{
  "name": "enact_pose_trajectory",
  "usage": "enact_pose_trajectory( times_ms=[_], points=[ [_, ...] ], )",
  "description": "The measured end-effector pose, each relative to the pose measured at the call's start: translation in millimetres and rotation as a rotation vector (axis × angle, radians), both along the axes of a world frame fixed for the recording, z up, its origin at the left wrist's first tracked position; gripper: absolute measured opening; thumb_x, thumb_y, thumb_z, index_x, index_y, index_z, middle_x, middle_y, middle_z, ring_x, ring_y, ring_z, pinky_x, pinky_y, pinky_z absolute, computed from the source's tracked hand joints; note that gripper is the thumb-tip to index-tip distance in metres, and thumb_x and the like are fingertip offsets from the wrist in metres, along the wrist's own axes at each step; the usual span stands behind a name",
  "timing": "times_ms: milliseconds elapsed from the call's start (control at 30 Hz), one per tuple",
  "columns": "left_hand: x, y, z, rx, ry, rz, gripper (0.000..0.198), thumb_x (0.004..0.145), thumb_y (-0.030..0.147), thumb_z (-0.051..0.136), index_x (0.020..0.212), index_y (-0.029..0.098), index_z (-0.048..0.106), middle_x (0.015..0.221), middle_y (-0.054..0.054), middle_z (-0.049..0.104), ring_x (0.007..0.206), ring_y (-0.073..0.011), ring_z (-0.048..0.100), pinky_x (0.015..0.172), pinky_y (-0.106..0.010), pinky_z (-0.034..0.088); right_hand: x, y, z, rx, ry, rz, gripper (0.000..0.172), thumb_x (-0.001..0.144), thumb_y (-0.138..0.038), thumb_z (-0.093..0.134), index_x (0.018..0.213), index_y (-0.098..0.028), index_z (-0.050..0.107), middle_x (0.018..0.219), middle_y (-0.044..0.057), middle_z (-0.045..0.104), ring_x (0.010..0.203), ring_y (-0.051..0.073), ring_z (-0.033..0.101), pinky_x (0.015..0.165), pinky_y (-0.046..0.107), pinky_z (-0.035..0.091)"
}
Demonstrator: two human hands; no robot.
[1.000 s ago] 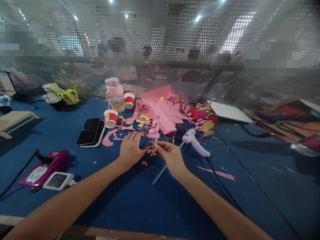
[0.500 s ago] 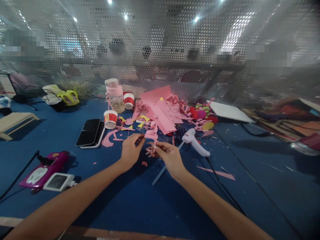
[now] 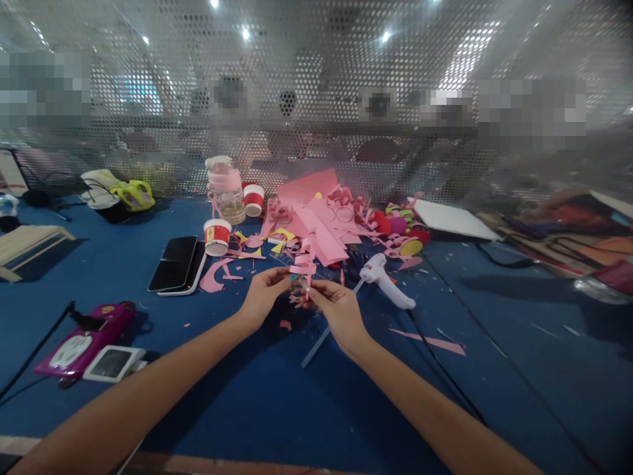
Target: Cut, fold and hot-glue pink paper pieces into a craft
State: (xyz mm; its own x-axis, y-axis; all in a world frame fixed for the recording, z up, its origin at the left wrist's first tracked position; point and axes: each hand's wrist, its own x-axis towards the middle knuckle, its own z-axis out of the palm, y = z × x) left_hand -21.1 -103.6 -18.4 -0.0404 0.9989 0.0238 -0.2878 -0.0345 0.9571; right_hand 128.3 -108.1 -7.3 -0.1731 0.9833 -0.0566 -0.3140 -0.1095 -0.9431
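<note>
Curled pink paper strips (image 3: 303,269) stand up between my two hands over the table. My right hand (image 3: 341,310) pinches the lower part of the strip piece between thumb and fingers. From the other side, the closed fingertips of my left hand (image 3: 264,297) meet the piece's left edge; a tiny teal spot shows there, too small to name. Just right of my right hand lies a white hot glue gun (image 3: 388,282), a clear glue stick (image 3: 316,346) reaching out from it toward the front. Behind my hands is a heap of pink paper (image 3: 321,231).
Left of the heap stand a pink-lidded bottle (image 3: 226,191) and red-white paper cups (image 3: 217,236). A black phone (image 3: 173,264) lies nearer, with a purple power strip (image 3: 84,346) at front left. A white board (image 3: 452,221) sits back right, before a perforated metal screen (image 3: 316,79).
My left hand has shifted slightly right and down, its fingertips coming closer to my right hand at the pink strips. My right hand stays nearly where it was.
</note>
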Motion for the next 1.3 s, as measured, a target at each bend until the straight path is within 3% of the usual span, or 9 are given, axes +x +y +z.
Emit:
enact_pose_trajectory(
  times_ms=[267, 667, 967, 1300],
  points=[
    [-2, -1, 3.3, -0.036, -0.218, -0.118, 0.026, 0.066, 0.026, 0.067, 0.088, 0.012, 0.069, 0.086, -0.01, 0.071, 0.083, -0.0219, 0.066, 0.08, -0.033, 0.049, 0, 2, -2.1, -0.01, -0.007, 0.004, 0.025, 0.055, -0.03, 0.08, 0.075, -0.017, 0.073, 0.065, 0.002, 0.071, 0.058, 0.016, 0.066, 0.065, 0.03, 0.056],
    [5, -8, 20.5, -0.142, -0.315, -0.267, 0.03, 0.058, 0.02, 0.066, 0.087, 0.012, 0.068, 0.085, -0.009, 0.07, 0.076, -0.0195, 0.064, 0.071, -0.029, 0.047, -1, 1, -0.7, -0.07, 0.031, -0.027, 0.027, 0.047, -0.029, 0.083, 0.068, -0.017, 0.072, 0.068, 0.002, 0.071, 0.058, 0.015, 0.065, 0.068, 0.033, 0.056],
    [5, -4, 9.7, -0.219, -0.333, -0.281, 0.018, 0.061, 0.015, 0.072, 0.077, 0.009, 0.066, 0.074, -0.006, 0.068, 0.065, -0.014, 0.063, 0.068, -0.027, 0.049, -1, 3, -4.0, -0.073, 0.051, -0.029, 0.027, 0.047, -0.029, 0.083, 0.067, -0.016, 0.071, 0.063, 0.002, 0.07, 0.057, 0.015, 0.065, 0.066, 0.032, 0.057],
    [6, -6, 12.5, -0.225, -0.33, -0.307, 0.017, 0.06, 0.015, 0.074, 0.074, 0.009, 0.066, 0.07, -0.005, 0.068, 0.062, -0.0118, 0.062, 0.068, -0.026, 0.048, -2, 3, -2.5, -0.057, 0.053, -0.03, 0.028, 0.045, -0.031, 0.083, 0.066, -0.017, 0.071, 0.061, 0.001, 0.07, 0.054, 0.014, 0.064, 0.066, 0.033, 0.057]
  ],
)
